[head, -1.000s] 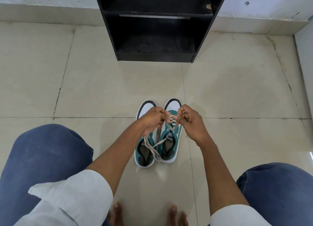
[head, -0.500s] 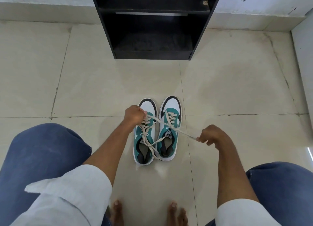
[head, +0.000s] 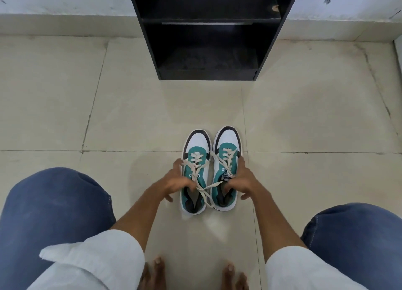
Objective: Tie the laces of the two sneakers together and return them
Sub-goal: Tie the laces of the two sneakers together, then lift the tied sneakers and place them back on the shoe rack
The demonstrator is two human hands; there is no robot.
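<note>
Two teal, white and black sneakers stand side by side on the floor, toes pointing away from me: the left sneaker (head: 197,145) and the right sneaker (head: 227,137). Their cream laces (head: 204,189) cross from one shoe to the other over the gap between them. My left hand (head: 176,181) grips the left sneaker at its collar, fingers reaching into the opening. My right hand (head: 242,180) grips the right sneaker the same way from its outer side. Both heels are partly hidden by my fingers.
A black open shelf unit (head: 208,50) stands against the wall straight ahead, its bottom compartment facing the shoes. Beige floor tiles (head: 130,115) lie between the shelf and the sneakers. My knees in blue jeans and my bare toes frame the bottom of the view.
My hands pulled the laces apart sideways, then let them go. Both hands have come down onto the sneakers and taken hold of them at the collars.
</note>
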